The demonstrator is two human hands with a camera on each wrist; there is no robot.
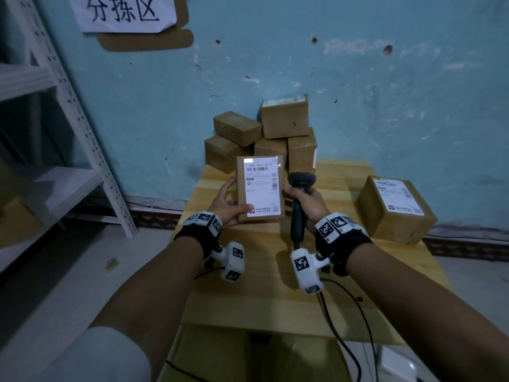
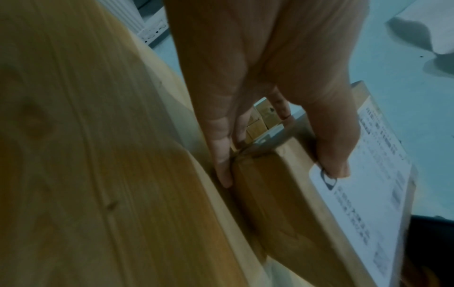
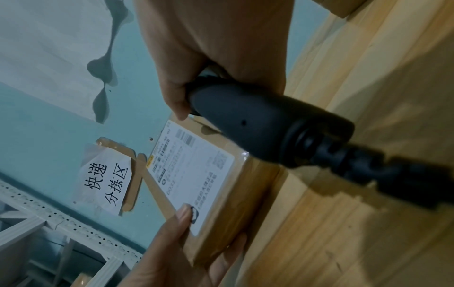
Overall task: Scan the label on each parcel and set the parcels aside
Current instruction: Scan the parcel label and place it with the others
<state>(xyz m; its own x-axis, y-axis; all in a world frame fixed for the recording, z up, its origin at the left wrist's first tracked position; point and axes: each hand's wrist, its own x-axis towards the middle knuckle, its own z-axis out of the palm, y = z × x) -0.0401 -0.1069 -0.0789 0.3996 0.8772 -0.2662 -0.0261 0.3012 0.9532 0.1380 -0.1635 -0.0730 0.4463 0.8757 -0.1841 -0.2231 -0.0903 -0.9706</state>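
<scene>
My left hand (image 1: 230, 204) grips a small brown parcel (image 1: 260, 188) upright above the wooden table (image 1: 275, 293), thumb on the lower corner of its white label (image 1: 263, 193), fingers behind. The left wrist view shows the same parcel (image 2: 282, 186) pinched between thumb and fingers. My right hand (image 1: 308, 204) holds a black barcode scanner (image 1: 298, 199) by its handle, just right of the parcel, head up. From the right wrist, the scanner handle (image 3: 258, 126) crosses in front of the labelled parcel (image 3: 209, 184).
A stack of several brown parcels (image 1: 264, 136) stands at the table's far edge against the blue wall. One larger labelled parcel (image 1: 394, 209) sits at the right. A white metal shelf (image 1: 68, 133) stands on the left. The scanner's cable (image 1: 344, 326) trails off the near edge.
</scene>
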